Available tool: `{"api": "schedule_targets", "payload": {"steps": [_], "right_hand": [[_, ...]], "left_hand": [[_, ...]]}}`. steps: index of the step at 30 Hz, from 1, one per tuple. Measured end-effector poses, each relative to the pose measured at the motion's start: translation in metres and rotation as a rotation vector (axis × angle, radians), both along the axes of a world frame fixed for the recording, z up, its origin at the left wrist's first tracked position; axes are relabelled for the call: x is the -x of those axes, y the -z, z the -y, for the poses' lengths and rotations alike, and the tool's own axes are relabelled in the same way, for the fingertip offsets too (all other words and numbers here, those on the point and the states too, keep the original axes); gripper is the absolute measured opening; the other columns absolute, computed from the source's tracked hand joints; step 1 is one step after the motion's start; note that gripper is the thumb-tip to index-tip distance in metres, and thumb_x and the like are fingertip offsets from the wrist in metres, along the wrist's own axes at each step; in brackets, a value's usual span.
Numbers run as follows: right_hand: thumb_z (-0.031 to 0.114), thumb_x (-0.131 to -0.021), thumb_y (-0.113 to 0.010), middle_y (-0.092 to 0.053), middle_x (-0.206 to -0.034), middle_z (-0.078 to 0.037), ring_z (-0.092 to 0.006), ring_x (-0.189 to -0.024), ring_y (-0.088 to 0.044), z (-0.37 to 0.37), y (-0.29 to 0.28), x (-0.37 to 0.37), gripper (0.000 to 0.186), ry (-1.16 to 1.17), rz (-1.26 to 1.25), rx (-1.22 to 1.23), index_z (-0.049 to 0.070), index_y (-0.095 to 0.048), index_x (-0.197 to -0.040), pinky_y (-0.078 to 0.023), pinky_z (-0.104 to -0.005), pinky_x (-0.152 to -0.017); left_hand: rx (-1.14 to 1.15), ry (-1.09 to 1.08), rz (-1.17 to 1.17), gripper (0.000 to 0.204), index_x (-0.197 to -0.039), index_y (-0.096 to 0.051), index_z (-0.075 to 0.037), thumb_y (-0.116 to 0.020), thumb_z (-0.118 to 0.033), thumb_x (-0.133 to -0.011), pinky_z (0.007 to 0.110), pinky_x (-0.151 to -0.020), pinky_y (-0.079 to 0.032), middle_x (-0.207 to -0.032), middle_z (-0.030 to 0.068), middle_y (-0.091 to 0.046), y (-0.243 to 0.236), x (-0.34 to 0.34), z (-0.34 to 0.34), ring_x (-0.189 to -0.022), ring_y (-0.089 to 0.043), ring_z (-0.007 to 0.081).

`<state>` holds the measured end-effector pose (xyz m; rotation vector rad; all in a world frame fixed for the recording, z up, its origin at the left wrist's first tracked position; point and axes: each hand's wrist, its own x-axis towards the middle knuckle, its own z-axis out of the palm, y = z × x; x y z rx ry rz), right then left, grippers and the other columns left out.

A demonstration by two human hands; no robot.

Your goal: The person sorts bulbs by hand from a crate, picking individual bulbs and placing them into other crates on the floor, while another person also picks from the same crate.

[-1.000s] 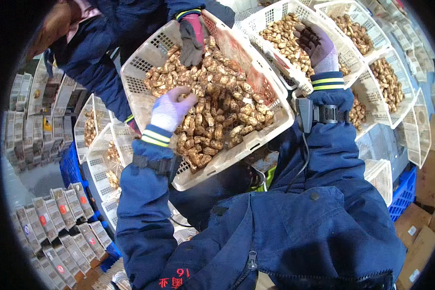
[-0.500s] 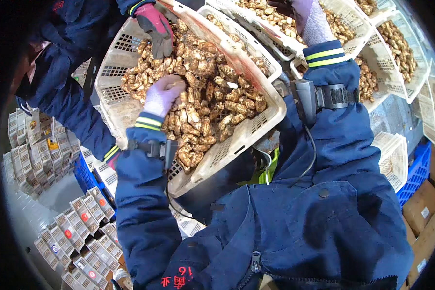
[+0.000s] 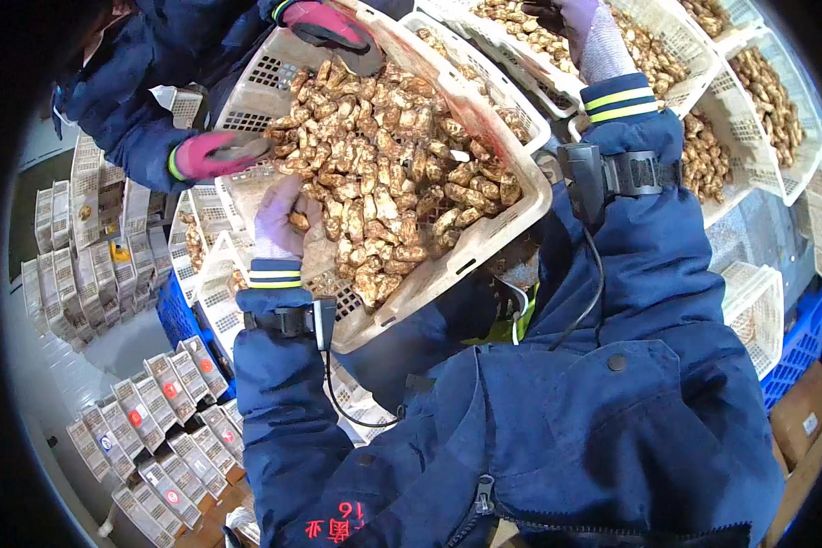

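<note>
A white plastic crate stands tilted before me, heaped with stubby brown-and-cream mushrooms. My left hand, in a lilac and white glove, is at the crate's left side, its fingers curled round a small mushroom. Up at the top, my right hand in a similar glove reaches over another mushroom-filled crate. Its fingertips are dark and cut by the picture's edge, so I cannot see whether they hold anything. Both my wrists carry black strapped devices.
A co-worker's pink-and-grey gloved hands reach in: one hand at the crate's left side, the other hand by its far rim. More crates of mushrooms stand right. A blue crate and cardboard boxes lie below them. Stacked baskets fill the lower left.
My left hand has drawn back from the middle of the heap to the crate's left side. One co-worker's hand has risen to the far rim; the other has come in at the left.
</note>
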<state>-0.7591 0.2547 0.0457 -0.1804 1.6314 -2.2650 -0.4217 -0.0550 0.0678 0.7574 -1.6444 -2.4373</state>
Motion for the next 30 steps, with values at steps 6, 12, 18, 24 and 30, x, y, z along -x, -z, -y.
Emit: {"api": "schedule_targets", "payload": {"steps": [6, 12, 18, 24, 30], "right_hand": [[0.023, -0.085, -0.058, -0.059, -0.071, 0.000, -0.0093, -0.060, -0.050, -0.006, 0.003, -0.002, 0.021, -0.010, -0.079, 0.080, 0.003, -0.065, -0.088, -0.038, -0.0237, -0.056], [0.026, -0.085, -0.056, -0.060, -0.071, 0.000, -0.0106, -0.063, -0.051, -0.007, 0.005, 0.002, 0.025, 0.007, -0.060, 0.052, 0.003, -0.064, -0.089, -0.039, -0.0253, -0.057], [0.026, -0.086, -0.056, -0.059, -0.071, 0.000, -0.0098, -0.063, -0.050, -0.007, -0.011, -0.012, 0.025, 0.044, -0.156, 0.017, 0.003, -0.065, -0.087, -0.039, -0.0248, -0.058], [0.024, -0.086, -0.055, -0.060, -0.075, 0.000, -0.0100, -0.067, -0.051, -0.009, -0.009, -0.009, 0.026, 0.035, -0.160, 0.010, 0.001, -0.065, -0.092, -0.039, -0.0241, -0.061], [0.022, -0.085, -0.056, -0.061, -0.076, 0.000, -0.0102, -0.066, -0.051, -0.009, -0.003, -0.004, 0.024, 0.031, -0.126, -0.049, 0.001, -0.064, -0.094, -0.040, -0.0244, -0.060]], "left_hand": [[1.290, 0.352, 0.316, 0.033, -0.109, -0.060, -0.002, -0.062, -0.018, -0.080, 0.030, -0.067, -0.050, -0.093, 0.0134, -0.065, 0.015, 0.083, -0.095, -0.077, -0.063, 0.0195], [1.733, 0.907, 0.646, 0.040, -0.110, -0.056, -0.009, -0.061, -0.006, -0.070, 0.042, -0.081, -0.048, -0.110, 0.0192, -0.054, 0.056, 0.122, -0.116, -0.096, -0.058, 0.0356], [1.638, 1.001, 0.458, 0.048, -0.111, -0.055, -0.005, -0.066, -0.010, -0.065, 0.042, -0.082, -0.047, -0.108, 0.0212, -0.055, 0.056, 0.101, -0.102, -0.097, -0.056, 0.0368], [0.112, 0.229, 0.160, 0.032, -0.109, -0.055, 0.000, -0.049, -0.007, -0.078, 0.032, -0.071, -0.051, -0.100, 0.0131, -0.060, 0.021, 0.071, -0.085, -0.084, -0.062, 0.0249], [-0.318, 0.192, 0.006, 0.041, -0.125, -0.047, -0.002, -0.049, -0.015, -0.086, 0.041, -0.085, -0.048, -0.119, 0.0137, -0.051, 0.029, 0.083, -0.107, -0.105, -0.053, 0.0297]]}}
